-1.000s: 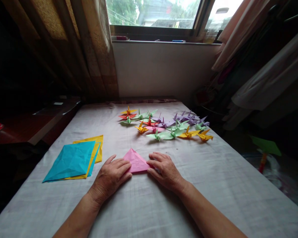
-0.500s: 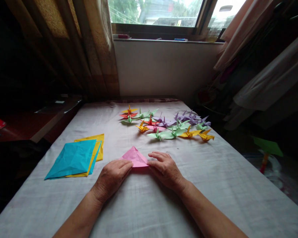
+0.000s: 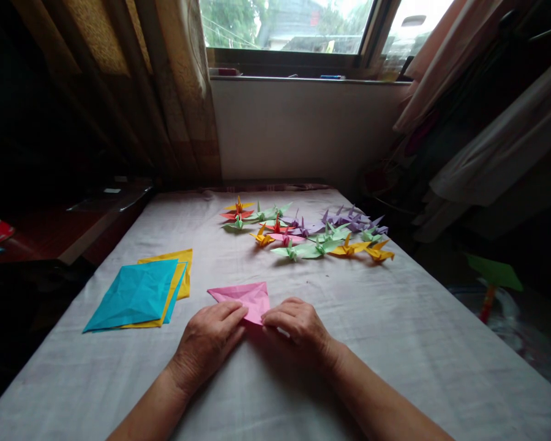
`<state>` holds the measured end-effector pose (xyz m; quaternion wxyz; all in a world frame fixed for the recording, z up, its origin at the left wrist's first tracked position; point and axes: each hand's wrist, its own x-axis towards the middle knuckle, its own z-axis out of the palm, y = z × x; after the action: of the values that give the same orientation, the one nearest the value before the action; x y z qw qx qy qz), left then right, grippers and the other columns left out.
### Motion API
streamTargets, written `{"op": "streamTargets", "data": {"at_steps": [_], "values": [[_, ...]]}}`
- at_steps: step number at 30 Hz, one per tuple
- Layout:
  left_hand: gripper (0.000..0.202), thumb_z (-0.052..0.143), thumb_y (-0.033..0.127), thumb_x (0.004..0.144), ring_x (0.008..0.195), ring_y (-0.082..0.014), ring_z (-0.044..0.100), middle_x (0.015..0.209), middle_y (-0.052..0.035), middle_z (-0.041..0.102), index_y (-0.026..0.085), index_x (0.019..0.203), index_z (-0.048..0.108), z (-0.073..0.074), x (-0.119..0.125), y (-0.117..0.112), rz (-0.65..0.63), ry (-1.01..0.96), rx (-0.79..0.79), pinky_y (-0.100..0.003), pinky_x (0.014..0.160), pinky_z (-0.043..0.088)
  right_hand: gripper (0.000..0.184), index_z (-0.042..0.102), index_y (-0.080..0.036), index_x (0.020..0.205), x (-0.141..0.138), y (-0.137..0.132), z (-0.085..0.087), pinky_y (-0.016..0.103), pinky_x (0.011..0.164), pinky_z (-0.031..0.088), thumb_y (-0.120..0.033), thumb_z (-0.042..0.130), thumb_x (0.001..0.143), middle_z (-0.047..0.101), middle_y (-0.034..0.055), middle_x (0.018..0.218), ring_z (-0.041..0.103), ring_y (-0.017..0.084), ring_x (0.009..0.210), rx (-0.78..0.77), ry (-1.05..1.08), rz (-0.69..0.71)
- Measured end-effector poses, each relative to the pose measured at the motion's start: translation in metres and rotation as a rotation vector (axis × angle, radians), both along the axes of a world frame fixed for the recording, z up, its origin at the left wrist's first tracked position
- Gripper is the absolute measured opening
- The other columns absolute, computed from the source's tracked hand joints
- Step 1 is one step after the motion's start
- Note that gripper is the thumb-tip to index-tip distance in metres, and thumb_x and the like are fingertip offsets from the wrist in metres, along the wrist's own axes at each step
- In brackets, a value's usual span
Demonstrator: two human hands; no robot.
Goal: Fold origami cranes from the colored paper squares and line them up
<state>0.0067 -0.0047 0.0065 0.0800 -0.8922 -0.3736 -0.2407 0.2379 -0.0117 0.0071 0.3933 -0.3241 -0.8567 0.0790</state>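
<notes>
A folded pink paper lies on the white cloth in front of me, its wide edge now turned away from me and its point toward my hands. My left hand rests on the cloth with its fingertips pressing the paper's near left edge. My right hand has its fingers curled together on the paper's near right corner. Both hands meet at the paper's lower tip.
A stack of blue and yellow sheets lies to the left. Several folded paper cranes in mixed colours are spread at the far middle. A dark wooden side table stands left, curtains and hanging cloth right.
The pink paper has been turned, so its point now faces me instead of away. Both hands have drawn closer together at its near tip.
</notes>
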Motion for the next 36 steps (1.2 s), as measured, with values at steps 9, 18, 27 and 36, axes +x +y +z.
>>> {"op": "streamTargets", "data": {"at_steps": [9, 18, 27, 36], "values": [[0.037, 0.035, 0.030, 0.103, 0.074, -0.0158, 0.072, 0.091, -0.0047, 0.076, 0.019, 0.094, 0.069, 0.005, 0.010, -0.009, -0.050, -0.106, 0.080, -0.025, 0.064, 0.056, 0.025, 0.059, -0.021, 0.103, -0.001, 0.002, -0.007, 0.030, 0.075, 0.049, -0.036, 0.067, 0.085, 0.075, 0.0038, 0.086, 0.070, 0.017, 0.078, 0.019, 0.012, 0.038], [0.023, 0.046, 0.020, 0.096, 0.089, -0.0175, 0.074, 0.098, -0.0037, 0.077, 0.020, 0.102, 0.068, -0.001, -0.005, -0.018, -0.086, -0.217, -0.079, -0.027, 0.079, 0.060, 0.029, 0.064, -0.023, 0.109, 0.009, 0.009, -0.015, 0.039, 0.095, 0.044, -0.017, 0.062, 0.081, 0.072, 0.0070, 0.114, 0.063, 0.023, 0.110, -0.073, -0.149, -0.086], [0.024, 0.050, 0.014, 0.090, 0.097, -0.0181, 0.072, 0.098, -0.0042, 0.077, 0.023, 0.103, 0.068, -0.006, -0.014, -0.023, -0.113, -0.349, -0.248, -0.032, 0.090, 0.057, 0.018, 0.072, -0.027, 0.101, 0.012, 0.012, -0.026, 0.040, 0.092, 0.046, -0.022, 0.062, 0.086, 0.073, 0.0052, 0.110, 0.063, 0.025, 0.109, -0.047, -0.170, -0.129], [0.020, 0.054, 0.015, 0.087, 0.097, -0.0224, 0.071, 0.095, -0.0023, 0.077, 0.024, 0.098, 0.068, -0.003, -0.012, -0.023, -0.074, -0.254, -0.247, -0.043, 0.095, 0.053, 0.027, 0.069, -0.023, 0.108, 0.011, 0.010, -0.022, 0.044, 0.096, 0.046, -0.017, 0.059, 0.083, 0.070, 0.0076, 0.116, 0.059, 0.026, 0.115, -0.105, -0.193, -0.176]]}}
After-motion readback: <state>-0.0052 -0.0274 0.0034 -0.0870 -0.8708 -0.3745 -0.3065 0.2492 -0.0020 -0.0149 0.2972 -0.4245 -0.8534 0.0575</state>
